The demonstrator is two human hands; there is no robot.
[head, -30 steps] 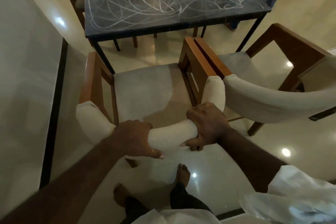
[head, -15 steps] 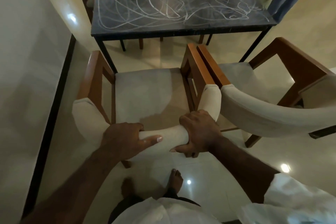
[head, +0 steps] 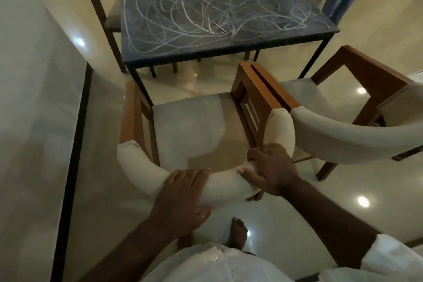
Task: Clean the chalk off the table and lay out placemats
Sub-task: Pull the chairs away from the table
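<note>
A dark table [head: 219,46] with white chalk scribbles all over its top stands ahead of me. Between it and me is a wooden armchair [head: 194,130] with a grey seat and a curved, cream padded backrest. My left hand [head: 183,194] grips the left part of that backrest, thumb under it. My right hand [head: 272,169] grips the backrest's right end, fingers curled over the top. No placemats or cleaning cloth show in view.
A second matching armchair [head: 343,126] stands tight against the first on the right. More wooden chairs [head: 107,14] sit at the table's left and far sides. A glossy wall panel [head: 39,121] runs along the left. My bare feet [head: 238,233] stand on a shiny tiled floor.
The chair has been drawn back from the table toward me, and the view has lifted to show more of the table. My left hand has settled into a fuller grip on the backrest.
</note>
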